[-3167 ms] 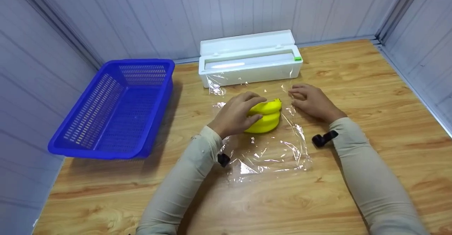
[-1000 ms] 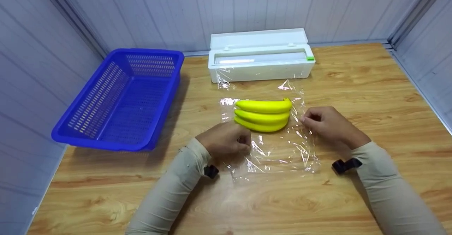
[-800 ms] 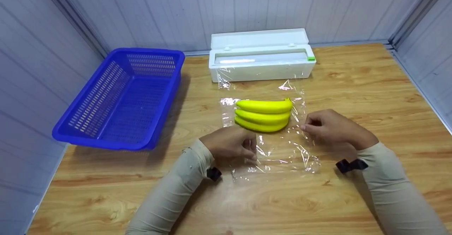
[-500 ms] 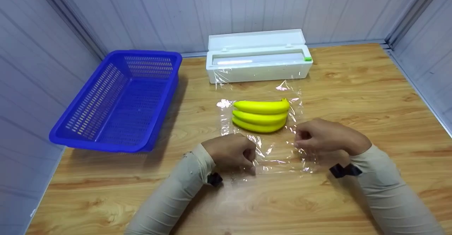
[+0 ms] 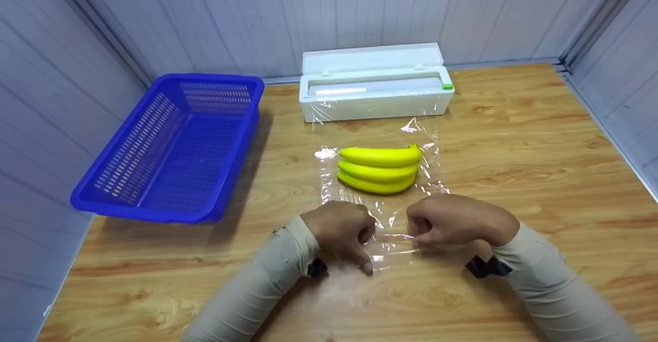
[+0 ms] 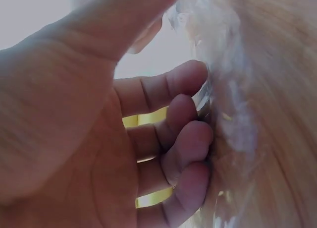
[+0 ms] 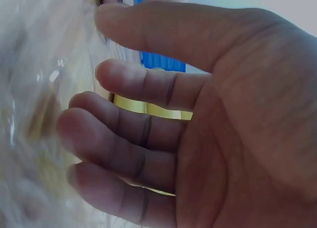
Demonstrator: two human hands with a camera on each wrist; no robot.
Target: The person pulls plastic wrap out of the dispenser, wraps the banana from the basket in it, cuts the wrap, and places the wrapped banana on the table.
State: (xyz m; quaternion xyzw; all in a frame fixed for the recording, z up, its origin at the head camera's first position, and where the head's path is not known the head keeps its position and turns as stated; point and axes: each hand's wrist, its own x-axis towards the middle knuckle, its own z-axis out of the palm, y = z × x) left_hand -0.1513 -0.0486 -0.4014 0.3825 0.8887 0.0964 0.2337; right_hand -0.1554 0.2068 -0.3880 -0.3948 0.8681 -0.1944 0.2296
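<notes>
A bunch of yellow bananas (image 5: 378,170) lies on a sheet of clear cling film (image 5: 390,223) spread over the table. The left hand (image 5: 343,229) is at the film's near left part, thumb stretched toward the near edge. In the left wrist view, its bent fingers (image 6: 190,139) touch the film with their tips, the thumb apart from them. Facing it, the right hand (image 5: 460,221) is at the film's near right part. The right wrist view shows its loosely bent fingers (image 7: 119,139) at the film, with a gap between thumb and index finger.
Behind the bananas stands a white cling film box (image 5: 378,106), lid up, a roll inside and a green slider (image 5: 446,86) at its right end. The film reaches its front. A blue plastic basket (image 5: 169,151) stands at left on the wooden table (image 5: 534,141). Panel walls surround the table.
The left hand has let go of the bananas and moved toward the film's near edge. The right hand has come down the film's right side and inward, nearer the left hand.
</notes>
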